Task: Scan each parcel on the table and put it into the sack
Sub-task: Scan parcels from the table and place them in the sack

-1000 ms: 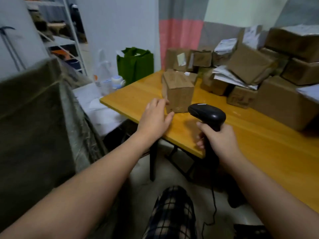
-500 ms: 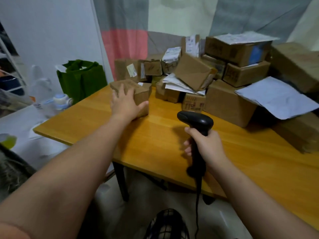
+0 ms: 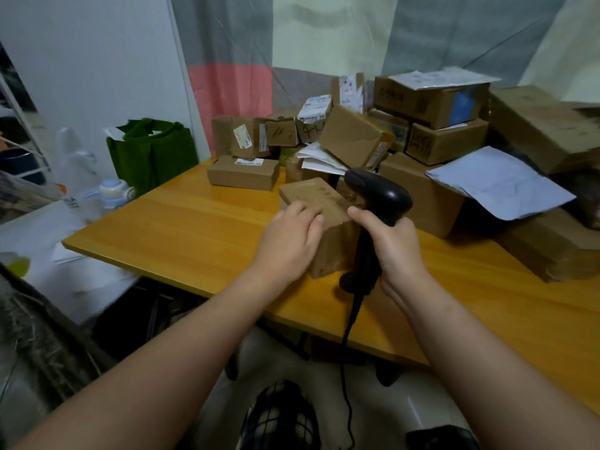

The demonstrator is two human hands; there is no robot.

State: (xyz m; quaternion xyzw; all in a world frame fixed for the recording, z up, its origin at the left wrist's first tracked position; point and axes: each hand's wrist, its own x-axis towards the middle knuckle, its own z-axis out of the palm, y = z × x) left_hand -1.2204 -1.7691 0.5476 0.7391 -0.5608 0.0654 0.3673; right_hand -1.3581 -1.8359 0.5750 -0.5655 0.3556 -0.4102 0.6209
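Here, left hand [image 3: 289, 237] holds brown cardboard parcel [image 3: 319, 198] — seemingly tilted — right hand [image 3: 394, 246], scanner [image 3: 378, 193].

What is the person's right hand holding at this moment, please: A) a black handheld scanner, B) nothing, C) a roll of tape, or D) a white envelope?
A: the right hand grips the handle of the black scanner, while the left hand holds the small brown parcel.

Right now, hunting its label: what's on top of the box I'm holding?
Only the left hand rests on top of the box; elsewhere bare cardboard, no label. What its fingers cover is hidden.
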